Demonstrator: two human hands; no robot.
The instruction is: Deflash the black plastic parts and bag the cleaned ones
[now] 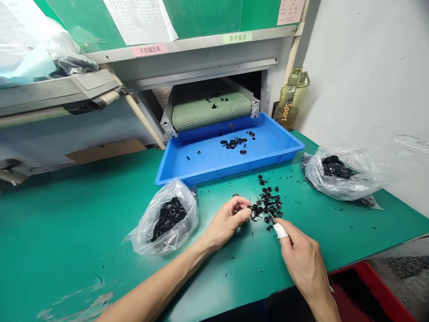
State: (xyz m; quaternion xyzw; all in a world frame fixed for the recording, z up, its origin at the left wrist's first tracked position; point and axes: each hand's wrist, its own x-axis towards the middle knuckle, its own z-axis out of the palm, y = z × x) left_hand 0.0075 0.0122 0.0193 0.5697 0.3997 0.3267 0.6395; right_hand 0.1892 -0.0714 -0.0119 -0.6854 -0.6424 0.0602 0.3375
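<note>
My left hand (231,213) is over the green table with its fingers curled and the thumb and fingertips closed on a small black plastic part. Just to its right lies a loose pile of small black plastic parts (270,201), some round, some with thin stems. My right hand (301,246) grips a small tool with a thin metal tip (272,218), which points into the near edge of that pile. Something white (280,230), like tape or a wrap, shows at the fingertips. The rest of the tool is hidden in the hand.
A blue tray (214,172) holding scattered black parts sits under the end of a green conveyor belt (211,117). Clear bags of black parts stand left (140,237) and right (351,185). An olive bottle (291,98) is by the wall. A red bin (378,286) is below the table edge.
</note>
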